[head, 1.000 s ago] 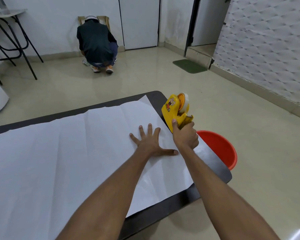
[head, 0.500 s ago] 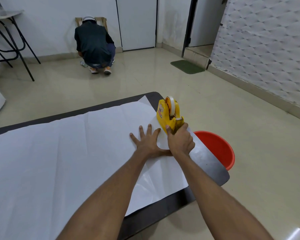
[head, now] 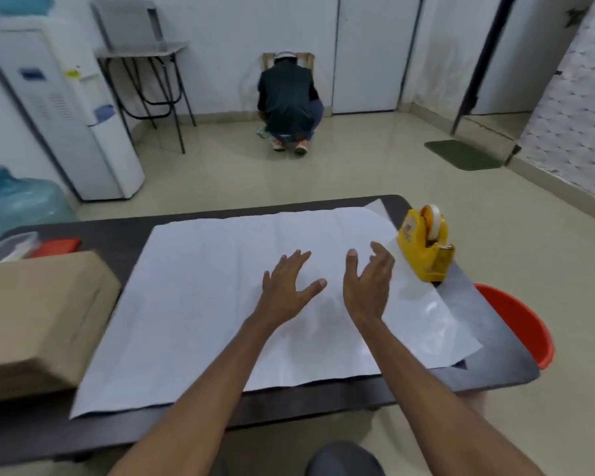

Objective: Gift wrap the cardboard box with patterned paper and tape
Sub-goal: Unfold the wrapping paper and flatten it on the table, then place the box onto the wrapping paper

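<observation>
Released from the right hand (head: pixel 368 283), the yellow plastic tape dispenser with its roll of clear tape (head: pixel 425 249) now stands by itself at the right edge of the large white sheet of wrapping paper (head: pixel 203 304), where half a second ago the fingers were still wrapped round its base. That right hand is now just left of the dispenser and apart from it, holding nothing, its fingers loosely spread and slightly bent above the sheet. The left hand (head: pixel 287 283) lies over the middle of the paper with its fingers fanned wide and the thumb out to the side; whether the palm presses the sheet I cannot tell. The paper is spread flat, plain side up, across the dark table (head: pixel 306 400). With the view swung left, the brown cardboard box (head: pixel 38 314) shows at the table's left end, just beside the paper's edge. A red plastic bucket (head: pixel 519 324) sits on the floor past the table's right end, and a person in dark clothes (head: pixel 287 97) crouches by the far wall.
</observation>
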